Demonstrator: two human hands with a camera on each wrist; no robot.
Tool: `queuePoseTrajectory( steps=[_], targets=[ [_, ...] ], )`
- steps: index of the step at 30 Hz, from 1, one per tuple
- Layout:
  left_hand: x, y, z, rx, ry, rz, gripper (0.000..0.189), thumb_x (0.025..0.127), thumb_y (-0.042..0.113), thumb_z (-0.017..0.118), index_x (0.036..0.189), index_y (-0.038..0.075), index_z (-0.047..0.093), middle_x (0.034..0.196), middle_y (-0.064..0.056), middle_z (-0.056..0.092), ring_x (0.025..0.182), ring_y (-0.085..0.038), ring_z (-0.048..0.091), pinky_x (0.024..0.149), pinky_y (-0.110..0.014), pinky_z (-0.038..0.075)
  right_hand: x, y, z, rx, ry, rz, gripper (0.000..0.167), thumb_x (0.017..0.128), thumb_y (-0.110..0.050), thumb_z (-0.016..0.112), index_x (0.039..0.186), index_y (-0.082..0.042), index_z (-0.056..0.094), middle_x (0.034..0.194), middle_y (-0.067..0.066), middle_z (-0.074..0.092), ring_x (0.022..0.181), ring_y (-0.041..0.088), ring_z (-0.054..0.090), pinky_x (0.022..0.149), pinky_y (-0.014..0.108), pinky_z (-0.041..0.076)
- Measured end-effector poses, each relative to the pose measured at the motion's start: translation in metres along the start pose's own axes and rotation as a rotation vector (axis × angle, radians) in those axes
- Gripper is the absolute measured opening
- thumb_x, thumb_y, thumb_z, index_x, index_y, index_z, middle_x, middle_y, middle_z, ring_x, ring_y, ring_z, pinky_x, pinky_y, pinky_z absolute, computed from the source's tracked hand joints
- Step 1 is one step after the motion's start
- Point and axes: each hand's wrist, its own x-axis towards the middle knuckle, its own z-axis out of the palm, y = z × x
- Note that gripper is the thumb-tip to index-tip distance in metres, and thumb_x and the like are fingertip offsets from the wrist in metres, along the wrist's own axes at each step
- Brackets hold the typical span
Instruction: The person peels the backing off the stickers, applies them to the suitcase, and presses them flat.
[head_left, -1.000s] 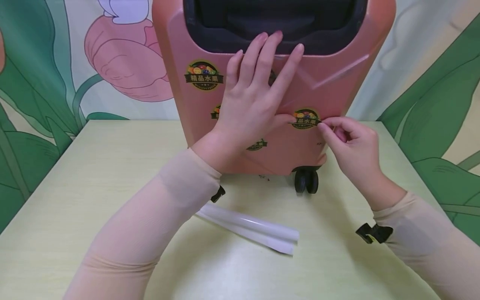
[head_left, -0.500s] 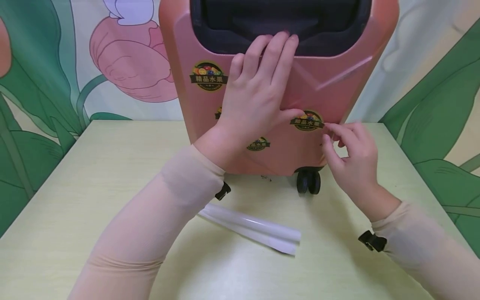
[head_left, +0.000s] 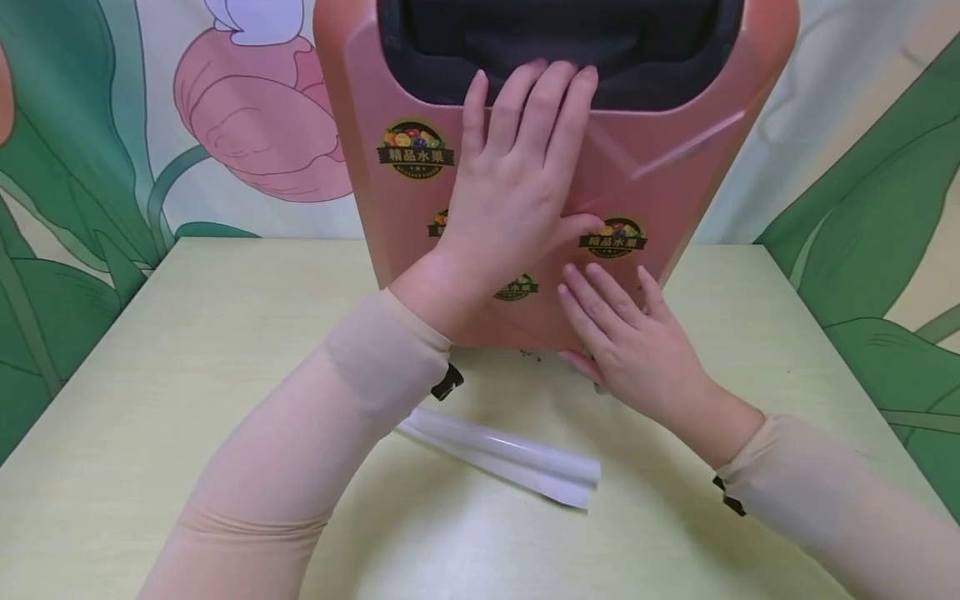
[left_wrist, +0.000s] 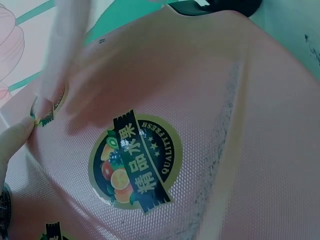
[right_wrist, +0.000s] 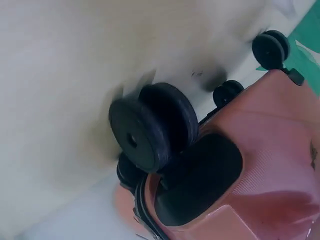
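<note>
A pink suitcase (head_left: 660, 175) with a black recessed handle panel (head_left: 675, 87) stands upright on the table. Flat against its face lies my left hand (head_left: 517, 187), fingers straight, their tips at the panel's lower edge. Its thumb reaches the edge of a round fruit sticker (head_left: 613, 240) on the right side. My right hand (head_left: 637, 346) spreads its straight fingers over the lower right corner, below that sticker, holding nothing. Another fruit sticker (head_left: 416, 152) sits at upper left, and a lower sticker (left_wrist: 135, 162) fills the middle of the left wrist view. Others are partly hidden behind my left hand.
A loosely rolled white glossy sheet (head_left: 502, 454) lies on the pale table (head_left: 225, 333) in front of the suitcase. Black caster wheels (right_wrist: 150, 130) show under the suitcase in the right wrist view. A leaf-patterned backdrop (head_left: 60, 167) rises behind the table.
My right hand has left the right-hand sticker's edge, where its fingertips were, and moved down and left with its fingers now spread straight. The left hand stays on the suitcase.
</note>
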Motion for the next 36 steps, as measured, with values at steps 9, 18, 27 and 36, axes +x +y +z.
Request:
queuePoseTrajectory(
  steps=[9,18,27,36],
  targets=[
    [0.0,-0.003,0.0,-0.07,0.045,0.01,0.085,0.082,0.064,0.051,0.14,0.002,0.036,0.139,-0.015,0.037,0.13,-0.03,0.024,0.107,-0.056,-0.006,-0.002,0.011,0.011,-0.056,-0.058,0.112,0.064,0.1,-0.047,0.024,0.144,-0.002,0.031,0.155,0.004,0.014,0.141,0.02,0.013,0.107,0.055,0.015],
    [0.0,-0.007,-0.002,-0.068,0.032,0.016,0.084,0.082,0.064,0.051,0.139,0.004,0.038,0.138,-0.014,0.039,0.129,-0.03,0.026,0.107,-0.055,-0.005,-0.021,0.02,0.008,-0.115,-0.008,0.278,0.069,0.097,-0.053,0.029,0.148,-0.006,0.023,0.156,-0.004,0.0,0.141,0.012,0.001,0.111,0.044,0.0],
    [0.001,-0.003,-0.002,-0.051,0.001,0.001,0.081,0.084,0.06,0.051,0.14,0.004,0.037,0.139,-0.015,0.039,0.129,-0.03,0.027,0.107,-0.056,-0.005,-0.006,0.008,0.013,-0.086,0.009,0.153,0.063,0.1,-0.046,0.031,0.145,-0.002,0.028,0.156,0.003,0.007,0.141,0.018,0.008,0.108,0.054,0.012],
    [0.001,-0.004,-0.004,-0.051,0.008,-0.003,0.08,0.084,0.059,0.051,0.139,0.003,0.038,0.139,-0.015,0.04,0.129,-0.03,0.028,0.107,-0.055,-0.006,0.004,0.011,0.015,-0.123,0.029,0.127,0.058,0.1,-0.043,0.032,0.146,-0.007,0.031,0.155,0.0,0.015,0.14,0.017,0.017,0.106,0.054,0.018]
  ],
)
